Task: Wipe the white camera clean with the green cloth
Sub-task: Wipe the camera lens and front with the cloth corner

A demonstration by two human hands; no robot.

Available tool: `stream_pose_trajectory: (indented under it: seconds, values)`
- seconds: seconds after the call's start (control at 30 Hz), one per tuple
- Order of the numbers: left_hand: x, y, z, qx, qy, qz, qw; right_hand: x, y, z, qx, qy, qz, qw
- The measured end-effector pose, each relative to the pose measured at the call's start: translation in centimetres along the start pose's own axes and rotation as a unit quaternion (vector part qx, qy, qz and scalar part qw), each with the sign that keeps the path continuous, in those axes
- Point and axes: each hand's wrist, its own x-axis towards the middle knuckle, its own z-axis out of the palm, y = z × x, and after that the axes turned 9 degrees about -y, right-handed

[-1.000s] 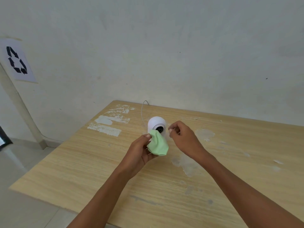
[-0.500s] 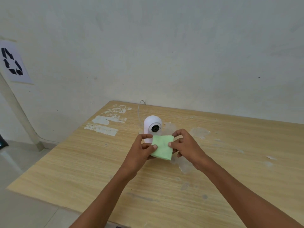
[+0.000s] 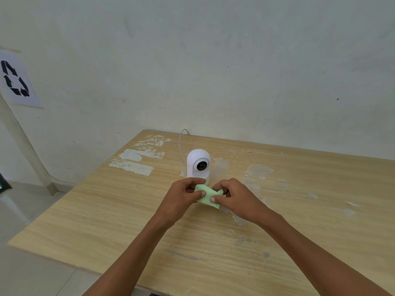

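Observation:
The white camera (image 3: 197,163) stands upright on the wooden table (image 3: 106,210), its dark round lens facing me and slightly right. Just in front of its base, both hands pinch the small green cloth (image 3: 208,196) between them. My left hand (image 3: 182,196) grips the cloth's left side with thumb and fingers. My right hand (image 3: 233,197) grips its right side. The cloth is bunched and folded, partly hidden by my fingers, and held apart from the camera body.
A thin white cable (image 3: 181,142) runs from behind the camera to the wall. White scrape patches (image 3: 136,161) mark the tabletop at left. The table's left edge drops to a tiled floor. A recycling sign (image 3: 15,80) hangs on the wall.
The cloth went from hanging in my left hand, to spread flat between both hands, to bunched and folded between them. Both hands dropped lower, in front of the camera's base.

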Motion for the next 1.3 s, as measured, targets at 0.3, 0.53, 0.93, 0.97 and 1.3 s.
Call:
stream_pose_trajectory:
  seconds: [0.3,0.53,0.93,0.97,1.3]
  values:
    - [0.2,-0.8,-0.4,0.088,0.033,0.001,0.996,-0.2,-0.6,0.2,0.091,0.045,-0.033,0.994]
    - [0.2,-0.6,-0.8,-0.002,0.025,0.005,1.0,0.6,-0.9,0.7,0.221,0.076,0.0,0.972]
    - [3.0,-0.2,-2.6,0.121,0.04,0.108,0.986,2.7,-2.6,1.6,0.225,0.321,0.018,0.92]
    - [3.2,-0.4,-2.6,0.118,0.037,0.113,0.986,3.0,-2.9,1.8,0.213,0.325,0.012,0.921]
    - [3.2,-2.3,-2.6,0.084,0.063,0.142,0.984,3.8,-3.3,4.5,0.06,0.306,-0.066,0.948]
